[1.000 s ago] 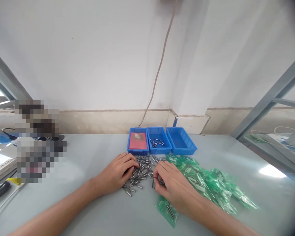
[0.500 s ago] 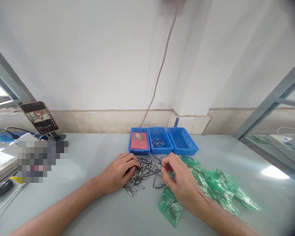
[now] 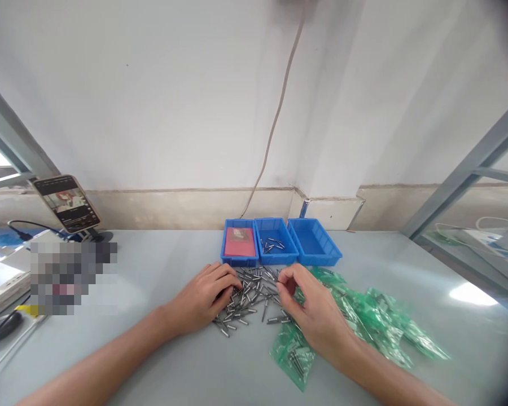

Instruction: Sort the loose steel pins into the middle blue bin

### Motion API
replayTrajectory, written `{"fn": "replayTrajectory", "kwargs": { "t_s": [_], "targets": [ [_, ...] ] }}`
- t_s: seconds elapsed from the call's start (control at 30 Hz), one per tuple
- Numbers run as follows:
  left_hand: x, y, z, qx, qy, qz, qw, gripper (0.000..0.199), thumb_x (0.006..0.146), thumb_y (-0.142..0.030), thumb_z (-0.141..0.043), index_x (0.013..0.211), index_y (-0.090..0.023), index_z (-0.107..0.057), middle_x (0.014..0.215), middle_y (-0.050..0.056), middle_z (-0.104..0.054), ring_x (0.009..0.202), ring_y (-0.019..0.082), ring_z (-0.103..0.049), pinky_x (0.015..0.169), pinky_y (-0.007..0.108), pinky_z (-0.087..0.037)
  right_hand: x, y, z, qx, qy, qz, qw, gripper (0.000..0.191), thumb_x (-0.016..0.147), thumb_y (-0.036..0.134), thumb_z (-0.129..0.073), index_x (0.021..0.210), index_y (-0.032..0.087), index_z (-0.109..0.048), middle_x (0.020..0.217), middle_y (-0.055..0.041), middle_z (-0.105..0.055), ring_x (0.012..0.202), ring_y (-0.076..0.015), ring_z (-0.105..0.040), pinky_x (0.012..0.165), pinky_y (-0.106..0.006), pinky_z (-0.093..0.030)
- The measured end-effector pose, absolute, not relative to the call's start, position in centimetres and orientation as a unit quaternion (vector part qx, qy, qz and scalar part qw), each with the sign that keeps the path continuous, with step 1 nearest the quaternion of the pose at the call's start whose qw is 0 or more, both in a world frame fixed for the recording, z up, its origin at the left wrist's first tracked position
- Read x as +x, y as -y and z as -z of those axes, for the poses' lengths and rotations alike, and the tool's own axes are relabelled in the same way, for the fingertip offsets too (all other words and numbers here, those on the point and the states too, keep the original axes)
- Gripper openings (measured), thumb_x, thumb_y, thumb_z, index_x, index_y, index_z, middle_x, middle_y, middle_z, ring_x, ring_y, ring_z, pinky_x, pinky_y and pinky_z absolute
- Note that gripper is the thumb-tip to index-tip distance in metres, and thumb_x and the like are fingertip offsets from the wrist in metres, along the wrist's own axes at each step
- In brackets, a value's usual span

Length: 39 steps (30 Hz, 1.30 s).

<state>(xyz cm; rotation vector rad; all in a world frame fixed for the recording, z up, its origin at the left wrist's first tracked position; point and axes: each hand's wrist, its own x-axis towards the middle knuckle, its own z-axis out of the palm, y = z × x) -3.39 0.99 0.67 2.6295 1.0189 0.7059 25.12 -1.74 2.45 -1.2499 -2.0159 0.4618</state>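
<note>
A loose pile of small metal pins (image 3: 245,299) lies in the middle of the table. My left hand (image 3: 207,296) rests at the pile's left side, its fingers curled and thumb drawn in against the pins; whatever lies under the fingertips is hidden. At the right edge of the pile, my right hand (image 3: 311,296) pinches with thumb and forefinger. Pins lie right at those fingertips, but what is between them is too small to make out. Beneath and beside the right hand are green plastic bags (image 3: 372,321) of metal pieces, including a small green bag (image 3: 294,355) in front.
Behind the pile stand three blue bins: the left bin (image 3: 239,261) holds a pink sheet, the middle bin (image 3: 279,258) a few pins, the right bin (image 3: 311,239) nothing visible. A phone (image 3: 66,204) on a stand and cables are at left. A wall (image 3: 173,113) rises behind.
My right hand has shifted very slightly, with thumb and forefinger still pinched at the pile's edge. My left hand stays in place. A pin near the right hand has turned a little.
</note>
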Motion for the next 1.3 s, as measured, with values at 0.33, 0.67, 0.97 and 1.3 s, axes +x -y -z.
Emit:
{"fn": "replayTrajectory", "kwargs": {
  "t_s": [0.33, 0.67, 0.97, 1.3],
  "targets": [
    [-3.39, -0.94, -0.67, 0.900, -0.348, -0.237, 0.118, 0.024, 0.110, -0.013, -0.046, 0.119, -0.023, -0.066, 0.120, 0.008, -0.068, 0.108, 0.023, -0.063, 0.098, 0.039, -0.053, 25.17, 1.41, -2.21, -0.433, 0.809, -0.128, 0.376, 0.023, 0.114, 0.020, -0.042, 0.124, 0.027, -0.062, 0.115, -0.0080, -0.069, 0.107, -0.0251, -0.065, 0.090, -0.039, -0.055],
    [-3.36, -1.01, -0.67, 0.899, -0.347, -0.243, 0.114, 0.025, 0.108, -0.012, -0.047, 0.118, -0.023, -0.067, 0.120, 0.008, -0.069, 0.107, 0.023, -0.064, 0.096, 0.038, -0.054, 25.13, 1.47, -2.24, -0.452, 0.795, -0.180, 0.361, 0.014, 0.114, 0.024, -0.043, 0.112, 0.026, -0.057, 0.105, -0.0061, -0.066, 0.097, -0.0242, -0.062, 0.084, -0.039, -0.053],
    [-3.33, -0.96, -0.68, 0.898, -0.349, -0.239, 0.120, 0.024, 0.109, -0.011, -0.047, 0.119, -0.023, -0.066, 0.121, 0.007, -0.068, 0.108, 0.023, -0.063, 0.097, 0.038, -0.052, 25.18, 1.54, -2.15, -0.451, 0.790, -0.203, 0.362, 0.013, 0.114, 0.026, -0.043, 0.107, 0.026, -0.054, 0.104, -0.0045, -0.063, 0.097, -0.0240, -0.058, 0.086, -0.039, -0.049],
    [-3.42, -0.94, -0.70, 0.899, -0.350, -0.233, 0.124, 0.024, 0.110, -0.011, -0.046, 0.119, -0.023, -0.065, 0.122, 0.007, -0.068, 0.108, 0.023, -0.062, 0.097, 0.039, -0.051, 25.04, 1.71, -2.54, -0.470, 0.784, -0.205, 0.351, 0.016, 0.114, 0.028, -0.045, 0.102, 0.026, -0.056, 0.094, -0.0016, -0.064, 0.088, -0.0220, -0.061, 0.078, -0.034, -0.049]
  ]
}}
